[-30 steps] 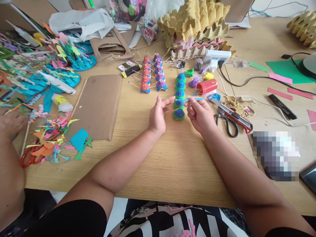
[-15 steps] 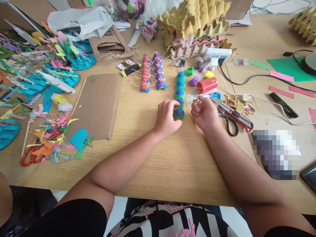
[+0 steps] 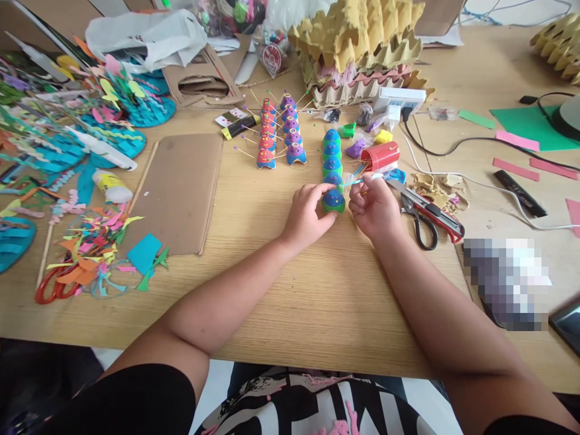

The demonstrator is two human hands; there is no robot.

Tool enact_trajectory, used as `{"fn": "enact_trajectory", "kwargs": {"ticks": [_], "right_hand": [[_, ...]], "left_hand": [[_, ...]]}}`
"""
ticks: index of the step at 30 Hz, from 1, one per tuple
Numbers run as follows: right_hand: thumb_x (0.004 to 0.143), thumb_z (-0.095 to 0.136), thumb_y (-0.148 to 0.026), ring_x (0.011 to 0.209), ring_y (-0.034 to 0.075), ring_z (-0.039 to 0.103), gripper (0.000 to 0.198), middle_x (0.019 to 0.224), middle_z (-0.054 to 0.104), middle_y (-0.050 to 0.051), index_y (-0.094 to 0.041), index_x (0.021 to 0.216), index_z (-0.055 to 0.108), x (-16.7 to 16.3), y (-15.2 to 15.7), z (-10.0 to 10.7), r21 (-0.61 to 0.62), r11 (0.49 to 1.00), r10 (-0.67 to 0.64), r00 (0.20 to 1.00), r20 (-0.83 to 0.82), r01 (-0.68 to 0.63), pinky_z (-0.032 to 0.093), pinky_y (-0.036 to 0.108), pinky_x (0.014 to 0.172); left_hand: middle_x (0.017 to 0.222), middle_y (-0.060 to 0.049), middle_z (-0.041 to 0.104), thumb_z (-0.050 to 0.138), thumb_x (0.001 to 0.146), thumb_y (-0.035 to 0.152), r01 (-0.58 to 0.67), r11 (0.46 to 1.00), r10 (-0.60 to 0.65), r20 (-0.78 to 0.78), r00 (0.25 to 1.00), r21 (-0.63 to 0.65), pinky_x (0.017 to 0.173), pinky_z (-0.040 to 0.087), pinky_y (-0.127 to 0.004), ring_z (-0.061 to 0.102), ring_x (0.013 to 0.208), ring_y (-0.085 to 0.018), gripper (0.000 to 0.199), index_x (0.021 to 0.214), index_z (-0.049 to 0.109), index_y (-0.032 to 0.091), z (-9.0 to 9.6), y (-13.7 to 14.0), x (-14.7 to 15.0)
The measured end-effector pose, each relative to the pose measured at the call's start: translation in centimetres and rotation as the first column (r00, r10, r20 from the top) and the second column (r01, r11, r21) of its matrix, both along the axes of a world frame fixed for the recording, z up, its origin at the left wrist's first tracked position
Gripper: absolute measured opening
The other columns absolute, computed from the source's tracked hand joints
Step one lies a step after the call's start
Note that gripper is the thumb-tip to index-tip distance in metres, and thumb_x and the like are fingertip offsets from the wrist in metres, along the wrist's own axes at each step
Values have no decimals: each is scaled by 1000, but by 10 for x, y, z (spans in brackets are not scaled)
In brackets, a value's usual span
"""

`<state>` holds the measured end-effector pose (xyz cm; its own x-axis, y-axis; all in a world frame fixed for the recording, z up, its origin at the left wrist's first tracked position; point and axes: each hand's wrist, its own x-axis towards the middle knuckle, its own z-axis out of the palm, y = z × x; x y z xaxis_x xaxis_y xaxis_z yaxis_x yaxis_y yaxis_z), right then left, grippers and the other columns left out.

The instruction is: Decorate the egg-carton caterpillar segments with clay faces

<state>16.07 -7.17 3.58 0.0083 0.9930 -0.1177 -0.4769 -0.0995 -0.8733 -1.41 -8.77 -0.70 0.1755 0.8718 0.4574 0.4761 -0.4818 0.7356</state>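
Observation:
A blue-and-green painted egg-carton caterpillar (image 3: 332, 164) stands on the table, its row of bumps running away from me. My left hand (image 3: 307, 212) grips its nearest bump, thumb at the front and fingers at the left side. To the right, my right hand (image 3: 375, 208) is closed around a thin light-blue stick-like tool (image 3: 355, 181), whose tip points left toward the caterpillar. Its exact kind is unclear. Farther left stand a red-and-blue caterpillar (image 3: 267, 144) and a purple-and-blue caterpillar (image 3: 292, 134), both with thin sticks poking out.
Right of my hand lie a box cutter (image 3: 430, 211) and black-handled scissors (image 3: 426, 232). A red cup (image 3: 380, 156) lies sideways behind it. A cardboard sheet (image 3: 174, 193) and paper scraps (image 3: 90, 248) are at left; egg trays (image 3: 357, 42) are stacked behind. A cable crosses the right side.
The caterpillar's near end has shifted slightly right and away from me, with my left hand on it. My right hand has barely moved.

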Motion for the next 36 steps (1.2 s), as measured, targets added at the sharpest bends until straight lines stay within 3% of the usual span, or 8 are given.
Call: {"fn": "enact_trajectory", "kwargs": {"ticks": [8,14,27,36], "right_hand": [[76,90,-61,49,7,37,52,64,58,-8,-27,85,52,-5,-6,-2,128,991,40,997,67,-49,23,23,45],[80,90,-55,49,7,38,45,60,55,-8,-27,85,55,-11,-11,0,194,981,12,997,79,-27,25,22,48],[87,86,-59,51,9,39,43,63,55,-6,-28,84,56,-15,-14,1,225,970,-132,972,192,88,29,26,49],[86,86,-58,52,8,36,43,63,53,-6,-27,83,56,-17,-15,2,249,965,-129,974,184,81,25,26,49]], "left_hand": [[137,-10,63,80,89,24,140,981,-80,383,920,-131,84,62,-26,71,109,-19,57,144,69,29,-4,2,2],[146,-11,61,85,87,32,236,960,-108,572,813,-154,107,64,-35,72,127,-24,56,141,70,28,-7,7,5],[145,-10,61,88,86,39,225,958,-86,569,818,-179,111,61,-36,69,131,-26,57,140,72,28,-4,6,5],[142,-9,62,86,87,35,213,965,-92,565,820,-153,110,62,-35,71,128,-25,55,140,73,29,-6,7,5]]}}
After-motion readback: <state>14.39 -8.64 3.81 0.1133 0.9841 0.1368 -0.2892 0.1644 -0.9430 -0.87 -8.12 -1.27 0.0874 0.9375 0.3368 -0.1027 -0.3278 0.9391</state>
